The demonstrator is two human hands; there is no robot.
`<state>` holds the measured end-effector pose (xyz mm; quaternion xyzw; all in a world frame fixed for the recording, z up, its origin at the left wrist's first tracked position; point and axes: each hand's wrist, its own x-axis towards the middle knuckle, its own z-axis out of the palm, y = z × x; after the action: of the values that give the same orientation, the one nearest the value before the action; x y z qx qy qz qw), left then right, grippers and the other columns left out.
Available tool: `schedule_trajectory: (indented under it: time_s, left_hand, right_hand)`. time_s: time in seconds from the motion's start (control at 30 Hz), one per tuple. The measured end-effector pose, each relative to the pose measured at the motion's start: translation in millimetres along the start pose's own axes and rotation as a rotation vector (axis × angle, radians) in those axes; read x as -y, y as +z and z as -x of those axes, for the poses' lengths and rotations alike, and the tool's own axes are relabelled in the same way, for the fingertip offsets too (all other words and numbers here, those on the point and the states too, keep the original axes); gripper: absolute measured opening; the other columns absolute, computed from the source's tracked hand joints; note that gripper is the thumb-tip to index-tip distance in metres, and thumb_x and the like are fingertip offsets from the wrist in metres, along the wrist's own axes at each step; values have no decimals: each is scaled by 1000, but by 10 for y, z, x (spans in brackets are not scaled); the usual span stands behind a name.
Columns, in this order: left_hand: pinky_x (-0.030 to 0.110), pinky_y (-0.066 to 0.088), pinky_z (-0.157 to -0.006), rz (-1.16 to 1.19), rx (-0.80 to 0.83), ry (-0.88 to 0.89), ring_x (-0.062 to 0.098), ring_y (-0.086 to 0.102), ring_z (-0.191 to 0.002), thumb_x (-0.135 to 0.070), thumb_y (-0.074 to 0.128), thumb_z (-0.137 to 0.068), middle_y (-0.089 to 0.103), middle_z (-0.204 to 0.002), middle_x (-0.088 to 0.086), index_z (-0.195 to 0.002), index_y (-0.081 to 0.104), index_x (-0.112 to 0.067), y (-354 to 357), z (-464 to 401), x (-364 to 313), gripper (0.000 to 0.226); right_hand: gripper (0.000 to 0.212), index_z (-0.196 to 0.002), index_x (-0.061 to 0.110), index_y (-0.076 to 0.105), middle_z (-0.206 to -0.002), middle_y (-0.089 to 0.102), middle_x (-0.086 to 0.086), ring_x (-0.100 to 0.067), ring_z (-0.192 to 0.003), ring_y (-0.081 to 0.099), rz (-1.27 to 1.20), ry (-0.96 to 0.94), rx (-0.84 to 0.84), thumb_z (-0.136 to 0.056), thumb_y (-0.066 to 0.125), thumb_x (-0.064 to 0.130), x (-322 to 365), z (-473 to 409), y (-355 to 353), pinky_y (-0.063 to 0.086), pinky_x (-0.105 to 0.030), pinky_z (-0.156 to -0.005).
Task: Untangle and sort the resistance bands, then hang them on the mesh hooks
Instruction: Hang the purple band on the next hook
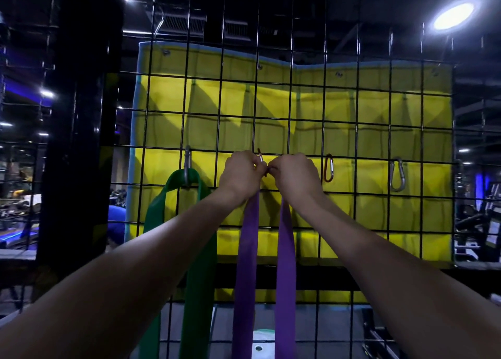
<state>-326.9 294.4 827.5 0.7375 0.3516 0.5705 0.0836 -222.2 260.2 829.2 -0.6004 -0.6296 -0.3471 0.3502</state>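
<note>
A purple resistance band [248,264] hangs in two strands from between my hands, down past the frame's bottom edge. My left hand [240,174] and my right hand [294,175] are raised side by side at a small carabiner hook [260,157] on the black wire mesh [291,98]. Both pinch the top of the purple band right at that hook; the band's top is hidden by my fingers. A green band [199,264] hangs from a silver carabiner [187,166] to the left.
An orange carabiner [328,168] and a larger silver carabiner [397,174] hang bare on the mesh to the right. A yellow fabric panel [379,109] hangs behind the mesh. A black post [78,142] stands at left, with dim gym equipment beyond.
</note>
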Motion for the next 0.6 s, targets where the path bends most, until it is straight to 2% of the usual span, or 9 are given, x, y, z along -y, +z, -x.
schedule_trajectory:
  time_s: [0.13,0.3,0.37,0.47,0.6]
  left_hand:
    - [31,40,-65,-62,-6,22,34,61,-89,-16,54,-89,66,-92,19,-84,61,-8,-30,10,-27,12]
    - [33,42,-68,-107,4,12,34,60,-93,-19,53,-90,64,-100,20,-98,60,-4,-32,2,-50,18]
    - [35,43,-70,-123,1,9,33,59,-93,-20,54,-89,63,-102,19,-97,60,-7,-30,-3,-44,17]
    - [34,41,-68,-116,15,18,30,59,-88,-19,54,-89,62,-99,19,-87,55,-13,-25,-13,-2,6]
    - [23,37,-58,-69,40,31,14,49,-66,-16,54,-89,57,-80,7,-80,51,-14,-66,7,12,10]
  right_hand:
    - [23,-99,13,70,-93,67,-15,-32,-89,63,-40,24,5,-91,49,6,21,-10,0,38,-28,-63]
    - [24,-100,12,70,-95,67,-15,-33,-91,63,-108,73,-2,-92,48,7,41,30,-18,48,-32,-71]
    - [26,-102,12,68,-97,67,-15,-34,-94,62,-48,58,-18,-93,45,7,57,78,-33,45,-33,-71]
    - [29,-114,10,60,-109,63,-12,-33,-102,59,124,-65,21,-94,39,5,94,212,-71,46,-36,-78]
    - [35,-124,12,53,-114,59,-10,-32,-105,58,190,-169,73,-93,37,4,65,270,-122,46,-37,-79]
